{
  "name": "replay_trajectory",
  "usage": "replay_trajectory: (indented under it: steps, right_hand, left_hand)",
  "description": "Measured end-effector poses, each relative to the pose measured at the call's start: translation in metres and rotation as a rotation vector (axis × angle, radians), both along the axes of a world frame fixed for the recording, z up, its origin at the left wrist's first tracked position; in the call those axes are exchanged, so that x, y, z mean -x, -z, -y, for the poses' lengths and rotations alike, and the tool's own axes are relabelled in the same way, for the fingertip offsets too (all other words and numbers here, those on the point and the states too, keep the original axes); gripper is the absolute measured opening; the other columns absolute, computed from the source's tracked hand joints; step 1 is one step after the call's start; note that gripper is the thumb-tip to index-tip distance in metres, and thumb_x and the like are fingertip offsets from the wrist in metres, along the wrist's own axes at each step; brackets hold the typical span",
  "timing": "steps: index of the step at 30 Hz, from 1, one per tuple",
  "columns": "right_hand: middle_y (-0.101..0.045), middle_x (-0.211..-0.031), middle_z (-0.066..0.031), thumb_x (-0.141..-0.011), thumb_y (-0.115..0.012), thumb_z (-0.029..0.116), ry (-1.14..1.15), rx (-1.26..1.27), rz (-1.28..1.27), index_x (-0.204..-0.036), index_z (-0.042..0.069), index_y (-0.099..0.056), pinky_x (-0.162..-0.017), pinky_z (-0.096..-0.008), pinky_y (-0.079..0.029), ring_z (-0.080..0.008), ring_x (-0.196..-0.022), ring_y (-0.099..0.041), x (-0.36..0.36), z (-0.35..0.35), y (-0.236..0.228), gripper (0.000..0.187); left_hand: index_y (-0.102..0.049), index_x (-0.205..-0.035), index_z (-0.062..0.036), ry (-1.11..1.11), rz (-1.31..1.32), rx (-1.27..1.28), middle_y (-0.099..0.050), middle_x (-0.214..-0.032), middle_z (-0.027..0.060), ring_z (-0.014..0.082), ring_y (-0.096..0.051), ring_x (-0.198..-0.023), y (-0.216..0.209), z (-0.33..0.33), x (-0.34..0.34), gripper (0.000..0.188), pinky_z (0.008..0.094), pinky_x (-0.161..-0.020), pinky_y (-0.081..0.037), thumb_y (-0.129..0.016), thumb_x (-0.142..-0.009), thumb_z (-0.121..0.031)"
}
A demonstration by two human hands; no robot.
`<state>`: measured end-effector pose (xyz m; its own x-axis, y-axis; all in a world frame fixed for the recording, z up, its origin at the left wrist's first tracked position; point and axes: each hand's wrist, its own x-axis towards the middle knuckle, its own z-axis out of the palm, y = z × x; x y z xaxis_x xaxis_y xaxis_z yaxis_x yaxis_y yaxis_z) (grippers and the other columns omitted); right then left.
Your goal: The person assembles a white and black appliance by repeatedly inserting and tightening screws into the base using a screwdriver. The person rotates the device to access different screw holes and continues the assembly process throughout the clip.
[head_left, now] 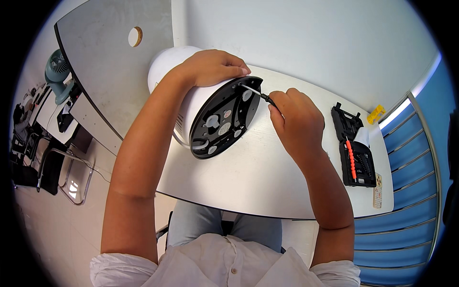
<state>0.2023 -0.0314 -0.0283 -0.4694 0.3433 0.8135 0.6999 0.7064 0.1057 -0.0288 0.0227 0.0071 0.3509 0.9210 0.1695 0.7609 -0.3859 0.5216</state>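
A white rounded appliance (170, 64) lies tipped on its side on the white table, and its black underside (224, 117) faces me. Round pale feet and recessed holes show on that underside; the exact kind of appliance I cannot tell. My left hand (213, 67) grips the top of the white body, with fingertips at the rim of the base. In my closed right hand (299, 115) is a screwdriver (253, 91), held by its dark handle. Its thin metal shaft reaches to a hole near the upper edge of the underside.
At the table's right lie an open black tool case (356, 148), an orange flexible shaft (351, 160), a remote control (377, 190) and a yellow item (376, 115). A metal railing (436, 177) stands beyond. A grey partition (105, 43), fan (57, 76) and chair (71, 172) are left.
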Motion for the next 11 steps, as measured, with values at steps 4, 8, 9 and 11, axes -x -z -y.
replay_trajectory:
  steps: [4,8,9,11]
  right_hand:
    - [-0.048,-0.072,-0.0039,-0.070,-0.074,0.003,0.082,-0.012,0.059,-0.082,0.006,-0.062,-0.053,-0.0296,-0.042,-0.0197,-0.061,-0.051,0.0047,0.0056,0.0010,0.018]
    - [-0.045,-0.080,-0.0062,-0.064,-0.073,-0.003,-0.070,-0.009,-0.095,-0.079,0.008,-0.050,-0.050,-0.0302,-0.042,-0.0208,-0.066,-0.051,0.0091,-0.0014,0.0034,0.030]
    - [-0.046,-0.083,-0.0073,-0.064,-0.073,-0.004,-0.087,0.052,-0.111,-0.081,0.008,-0.050,-0.051,-0.0304,-0.043,-0.0215,-0.068,-0.052,0.0088,0.0001,0.0019,0.031]
    - [-0.047,-0.085,-0.0082,-0.068,-0.073,-0.002,-0.099,0.158,-0.126,-0.089,0.009,-0.051,-0.055,-0.0313,-0.045,-0.0239,-0.071,-0.054,0.0071,0.0005,0.0014,0.033]
  left_hand:
    - [-0.068,-0.115,-0.0100,0.010,-0.011,-0.012,-0.068,-0.111,0.0076,0.0210,-0.061,-0.104,0.0003,-0.0004,0.0009,0.040,0.0302,-0.093,-0.043,-0.052,-0.092,-0.038]
    - [-0.068,-0.115,-0.0101,0.011,-0.024,-0.012,-0.068,-0.112,0.0080,0.0215,-0.061,-0.103,-0.0003,0.0000,0.0009,0.041,0.0304,-0.093,-0.043,-0.051,-0.092,-0.039]
    - [-0.068,-0.115,-0.0101,0.004,-0.028,-0.011,-0.068,-0.112,0.0081,0.0215,-0.061,-0.103,-0.0005,0.0008,0.0010,0.041,0.0305,-0.093,-0.043,-0.051,-0.092,-0.040]
    - [-0.068,-0.115,-0.0102,-0.006,-0.029,0.009,-0.068,-0.112,0.0085,0.0217,-0.061,-0.103,-0.0029,0.0030,-0.0008,0.042,0.0304,-0.093,-0.043,-0.052,-0.093,-0.042]
